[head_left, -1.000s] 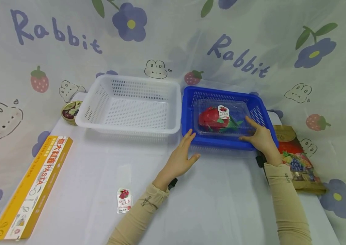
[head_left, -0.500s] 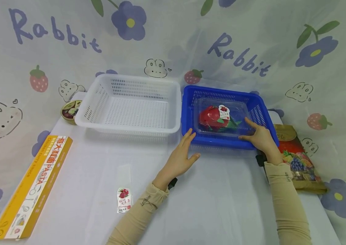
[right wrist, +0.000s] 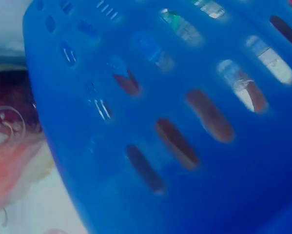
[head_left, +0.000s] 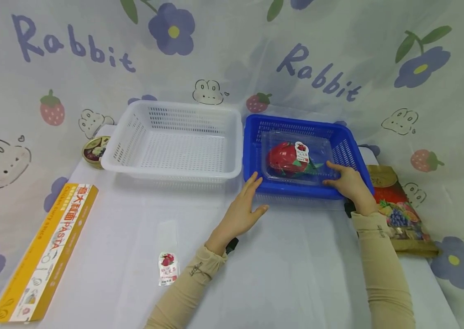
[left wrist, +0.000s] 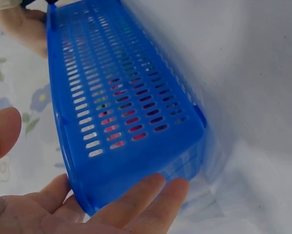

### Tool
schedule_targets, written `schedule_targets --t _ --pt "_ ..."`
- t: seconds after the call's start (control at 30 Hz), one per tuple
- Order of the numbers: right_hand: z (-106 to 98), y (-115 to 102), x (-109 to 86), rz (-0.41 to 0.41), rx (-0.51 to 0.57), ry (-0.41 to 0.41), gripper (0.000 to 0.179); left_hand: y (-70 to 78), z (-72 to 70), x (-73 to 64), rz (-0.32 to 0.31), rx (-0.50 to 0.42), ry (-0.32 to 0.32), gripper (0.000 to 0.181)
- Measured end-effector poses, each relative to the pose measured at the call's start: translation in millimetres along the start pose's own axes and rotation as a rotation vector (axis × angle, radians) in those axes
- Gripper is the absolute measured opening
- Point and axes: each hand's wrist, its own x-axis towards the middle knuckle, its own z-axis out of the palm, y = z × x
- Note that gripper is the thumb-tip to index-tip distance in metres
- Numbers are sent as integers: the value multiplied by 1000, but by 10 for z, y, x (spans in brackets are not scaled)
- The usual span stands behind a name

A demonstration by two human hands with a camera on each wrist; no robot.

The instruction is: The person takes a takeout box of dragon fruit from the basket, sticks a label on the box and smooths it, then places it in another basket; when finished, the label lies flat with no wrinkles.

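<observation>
A clear plastic fruit box [head_left: 318, 146] sits in the blue basket [head_left: 281, 188], with a white label and a red dragon fruit [head_left: 285, 157] with green tips inside. My right hand [head_left: 351, 183] reaches over the basket's front right and holds the box's right end between thumb and fingers. In the right wrist view the basket's slotted wall [right wrist: 150, 112] hides most of that hand. My left hand [head_left: 238, 214] has its fingers extended, fingertips at the basket's front left corner. The left wrist view shows those fingers [left wrist: 155, 204] against the basket's end.
A white basket [head_left: 174, 173] stands left of the blue one. Further left are a round tin [head_left: 94, 153] and a long yellow pasta box [head_left: 47, 251]. A dragon fruit label [head_left: 168, 268] lies near the front; a brown and red fruit packet [head_left: 400, 214] lies at right.
The clear plastic fruit box has settled a little lower and its right end has drawn in slightly, with my right hand following. The left hand stays at the basket corner.
</observation>
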Motion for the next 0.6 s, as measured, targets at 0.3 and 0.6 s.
schedule_targets --t 0.3,0.6 --pt "106 -156 -110 7 -127 213 56 5 -40 -29 1 -10 -27 71" --pt "161 -136 -236 -61 -102 440 34 -7 -90 -59 3 -47 -43 68"
